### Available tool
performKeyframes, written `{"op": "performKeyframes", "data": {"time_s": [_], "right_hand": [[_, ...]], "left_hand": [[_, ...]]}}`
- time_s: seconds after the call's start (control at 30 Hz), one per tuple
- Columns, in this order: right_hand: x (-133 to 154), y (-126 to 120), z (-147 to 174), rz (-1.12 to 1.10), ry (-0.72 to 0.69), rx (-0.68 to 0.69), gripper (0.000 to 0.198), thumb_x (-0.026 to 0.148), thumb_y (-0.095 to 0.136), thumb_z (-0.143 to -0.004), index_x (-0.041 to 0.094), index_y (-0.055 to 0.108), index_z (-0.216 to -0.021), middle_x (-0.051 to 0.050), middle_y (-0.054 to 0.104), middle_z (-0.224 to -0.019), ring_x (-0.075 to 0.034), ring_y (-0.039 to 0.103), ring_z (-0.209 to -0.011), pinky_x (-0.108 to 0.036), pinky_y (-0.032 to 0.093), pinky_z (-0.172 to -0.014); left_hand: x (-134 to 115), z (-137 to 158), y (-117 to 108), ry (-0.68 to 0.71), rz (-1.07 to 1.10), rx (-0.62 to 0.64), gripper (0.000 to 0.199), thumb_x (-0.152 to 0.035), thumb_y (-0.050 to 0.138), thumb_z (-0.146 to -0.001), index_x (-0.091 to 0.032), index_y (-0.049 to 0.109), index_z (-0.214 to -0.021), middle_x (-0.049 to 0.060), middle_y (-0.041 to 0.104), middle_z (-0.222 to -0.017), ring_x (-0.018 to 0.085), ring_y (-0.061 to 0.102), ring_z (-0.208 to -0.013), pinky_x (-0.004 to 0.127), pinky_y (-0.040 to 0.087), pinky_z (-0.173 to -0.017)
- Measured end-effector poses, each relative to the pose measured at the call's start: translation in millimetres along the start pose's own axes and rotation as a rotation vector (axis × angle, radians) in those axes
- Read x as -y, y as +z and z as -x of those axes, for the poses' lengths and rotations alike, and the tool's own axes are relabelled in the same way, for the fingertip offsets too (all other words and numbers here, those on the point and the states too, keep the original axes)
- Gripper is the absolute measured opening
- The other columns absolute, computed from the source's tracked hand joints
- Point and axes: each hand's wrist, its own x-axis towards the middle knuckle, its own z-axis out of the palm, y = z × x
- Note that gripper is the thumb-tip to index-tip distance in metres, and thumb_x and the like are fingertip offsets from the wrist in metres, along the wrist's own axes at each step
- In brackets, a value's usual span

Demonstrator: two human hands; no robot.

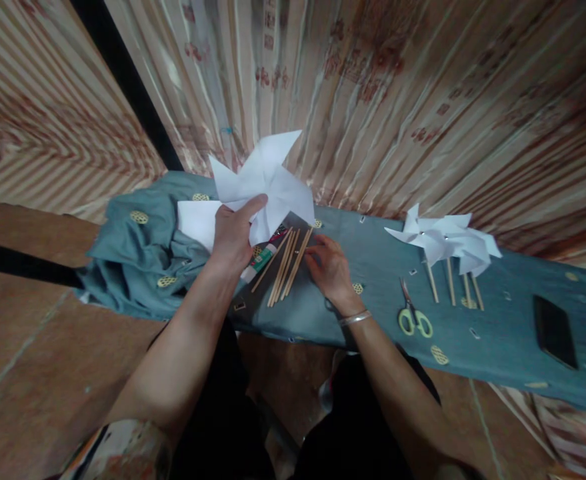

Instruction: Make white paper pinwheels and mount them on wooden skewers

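Observation:
My left hand [233, 233] grips a white paper pinwheel [267, 177], its thumb pressed on the paper near the centre. The pinwheel is raised over the far edge of the cloth and has no stick that I can see. Close to the right side of several thin wooden sticks [283, 270] is my right hand [330, 268], its fingers bent and the thumb and forefinger close together. Whatever they pinch is too small to make out. Left of the sticks lies a green and white tube [261, 262], partly covered by the pinwheel.
Green-grey cloth [367, 313] covers the narrow table and is bunched at left. White paper [197, 220] lies behind my left hand. To the right are scissors [413, 317] with yellow-green handles, several pinwheels [443, 240] on sticks and a black phone [555, 331]. A curtain [363, 100] hangs behind.

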Motion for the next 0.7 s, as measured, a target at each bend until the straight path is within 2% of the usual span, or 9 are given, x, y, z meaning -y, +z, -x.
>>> {"op": "performKeyframes", "data": {"time_s": [0.1, 0.27, 0.47, 0.57, 0.7], "right_hand": [[-4, 21, -8, 0.030, 0.041, 0.034, 0.010, 0.018, 0.063, -0.082, 0.018, 0.072, -0.086, -0.015, 0.058, -0.137, -0.028, 0.052, -0.128, -0.047, 0.041, -0.109], [-7, 35, -15, -0.005, 0.073, 0.062, 0.005, 0.019, 0.066, -0.081, 0.019, 0.070, -0.083, -0.014, 0.055, -0.140, -0.030, 0.050, -0.130, -0.049, 0.040, -0.107], [-4, 38, -18, -0.034, 0.109, 0.073, 0.010, 0.013, 0.061, -0.082, 0.018, 0.068, -0.077, -0.015, 0.059, -0.133, -0.029, 0.052, -0.126, -0.046, 0.040, -0.107], [-5, 36, -22, -0.142, 0.144, 0.063, 0.012, 0.013, 0.061, -0.082, 0.019, 0.067, -0.074, -0.014, 0.062, -0.129, -0.026, 0.056, -0.123, -0.042, 0.042, -0.106], [-15, 22, -22, -0.278, 0.232, -0.015, 0.009, 0.018, 0.062, -0.082, 0.020, 0.069, -0.076, -0.013, 0.064, -0.128, -0.024, 0.058, -0.123, -0.039, 0.042, -0.106]], "left_hand": [[4, -1, -1, -0.029, -0.003, -0.018, 0.040, -0.026, 0.083, -0.052, -0.014, 0.073, -0.090, 0.004, 0.077, -0.084, 0.028, 0.072, -0.096, 0.038, 0.057, -0.087], [7, -2, -3, -0.058, 0.002, -0.027, 0.041, -0.026, 0.085, -0.049, -0.013, 0.073, -0.086, 0.005, 0.077, -0.081, 0.028, 0.073, -0.088, 0.037, 0.058, -0.081], [7, 1, -2, -0.082, 0.010, -0.017, 0.037, -0.026, 0.084, -0.050, -0.013, 0.072, -0.082, 0.006, 0.077, -0.079, 0.028, 0.073, -0.088, 0.038, 0.058, -0.082], [7, 1, -1, -0.081, -0.015, -0.028, 0.036, -0.026, 0.083, -0.050, -0.013, 0.071, -0.081, 0.005, 0.076, -0.078, 0.028, 0.073, -0.089, 0.038, 0.059, -0.082], [8, 1, 2, -0.078, -0.039, -0.051, 0.031, -0.022, 0.082, -0.051, -0.015, 0.069, -0.078, 0.004, 0.075, -0.078, 0.028, 0.073, -0.088, 0.037, 0.060, -0.080]]}}
